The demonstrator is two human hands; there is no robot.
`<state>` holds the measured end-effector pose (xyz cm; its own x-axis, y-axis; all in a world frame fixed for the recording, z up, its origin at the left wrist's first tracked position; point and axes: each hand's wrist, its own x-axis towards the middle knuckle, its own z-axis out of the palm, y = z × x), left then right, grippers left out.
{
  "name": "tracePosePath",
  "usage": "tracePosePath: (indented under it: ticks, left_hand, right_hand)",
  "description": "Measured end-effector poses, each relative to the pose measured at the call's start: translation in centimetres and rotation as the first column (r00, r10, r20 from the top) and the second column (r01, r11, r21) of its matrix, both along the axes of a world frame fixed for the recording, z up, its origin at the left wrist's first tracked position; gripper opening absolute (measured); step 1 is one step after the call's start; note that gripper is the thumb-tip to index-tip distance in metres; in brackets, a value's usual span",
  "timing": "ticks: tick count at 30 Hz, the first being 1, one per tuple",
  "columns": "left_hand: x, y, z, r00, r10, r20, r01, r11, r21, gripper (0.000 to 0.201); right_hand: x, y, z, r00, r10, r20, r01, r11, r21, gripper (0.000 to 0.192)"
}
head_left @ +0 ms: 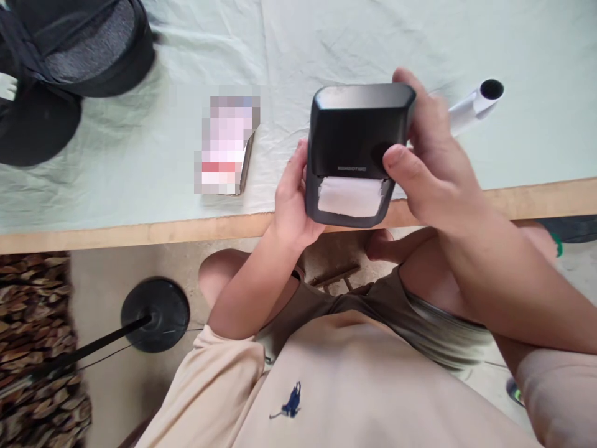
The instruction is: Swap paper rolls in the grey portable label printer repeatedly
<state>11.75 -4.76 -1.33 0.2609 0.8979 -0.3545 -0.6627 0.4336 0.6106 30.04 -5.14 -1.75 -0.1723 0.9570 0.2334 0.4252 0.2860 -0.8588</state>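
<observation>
While we grasp it: one black device (358,138)

We hold it over the table edge (140,234), long axis nearly twelve-to-six; our left hand (293,208) clasps from eight o'clock, our right hand (438,165), equally near, from three.

Clock pos. from ctr of view: lt green cloth (289,37) on tabletop at 12, wrinkled, w/ bare wood edge (140,235) running approx 9 to 3; blk padded item (102,50) w/ straps on cloth, far 10; pixelated flat item (224,140), thick-sided, also on cloth nr 10, content n/a (blurred). White tube (476,107) lies at 2, dark open end facing viewer. Below table: rnd blk base (163,320) on floor at 8, w/ thin pole (102,344) slanting out twd 8, stacked-wood-look patch (35,311) beyond, same dir.
</observation>
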Motion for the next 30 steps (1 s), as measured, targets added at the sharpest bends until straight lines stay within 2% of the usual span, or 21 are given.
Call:
tracePosePath:
  ticks: [3, 6, 9, 12, 14, 17, 20, 22, 24, 25, 27, 30]
  left_hand:
    - [-0.3, 0.3, -0.5, 0.999, 0.005, -0.042, -0.007, 0.999, -0.045, 0.038]
    - [-0.2, 0.5, -1.0, 0.999, -0.003, -0.048, 0.0, 0.997, -0.074, 0.039]
    - [0.0, 0.6, -1.1, 0.998, -0.007, -0.061, 0.004, 0.998, -0.055, 0.035]
    - [0.0, 0.4, -0.9, 0.999, 0.009, -0.036, -0.009, 1.0, 0.01, 0.034]
    - [0.0, 0.3, -0.6, 1.0, -0.024, 0.017, 0.023, 0.998, 0.055, 0.042]
    - [0.0, 0.1, -0.3, 0.996, -0.092, 0.024, 0.089, 0.991, 0.097, 0.051]
    - [0.2, 0.0, -0.4, 0.998, -0.028, -0.053, 0.032, 0.996, 0.085, 0.043]
    - [0.2, 0.0, -0.7, 0.997, -0.002, -0.071, 0.008, 0.996, 0.086, 0.038]
    - [0.4, 0.0, -0.9, 0.997, -0.01, -0.082, 0.019, 0.994, 0.112, 0.032]
    - [0.4, -0.1, -1.0, 0.995, -0.018, -0.094, 0.03, 0.991, 0.127, 0.029]
    - [0.7, -0.2, -0.8, 0.992, -0.024, -0.127, 0.041, 0.99, 0.133, 0.021]
    - [1.0, -0.6, -0.4, 0.992, -0.019, -0.124, 0.035, 0.992, 0.125, 0.011]
  right_hand:
    - [1.5, 0.3, -0.6, 0.995, 0.071, 0.076, -0.076, 0.996, 0.052, 0.084]
    - [2.2, 0.6, -0.9, 0.993, 0.108, 0.052, -0.109, 0.994, 0.0, 0.095]
    - [2.1, 0.6, -0.4, 0.997, 0.057, 0.043, -0.057, 0.998, -0.019, 0.095]
    - [1.1, 0.4, 1.1, 0.997, -0.058, 0.042, 0.056, 0.997, 0.062, 0.09]
    - [0.0, 0.4, 2.4, 0.988, -0.156, -0.014, 0.157, 0.978, 0.136, 0.078]
    - [-1.6, 0.5, 3.9, 0.951, -0.249, -0.184, 0.285, 0.937, 0.202, 0.053]
    - [-2.1, 0.7, 4.9, 0.934, -0.25, -0.256, 0.308, 0.925, 0.221, 0.043]
    - [-1.7, 0.7, 5.4, 0.96, -0.23, -0.159, 0.263, 0.936, 0.234, 0.035]
    - [-1.2, 0.9, 5.8, 0.98, -0.181, 0.08, 0.161, 0.964, 0.209, 0.023]
    - [-1.0, 1.0, 5.9, 0.959, -0.153, 0.239, 0.113, 0.978, 0.174, 0.016]
    - [-0.8, 1.5, 6.1, 0.842, -0.106, 0.53, 0.068, 0.994, 0.09, 0.013]
    - [-1.4, 2.2, 6.3, 0.648, -0.073, 0.758, 0.125, 0.992, -0.012, 0.026]
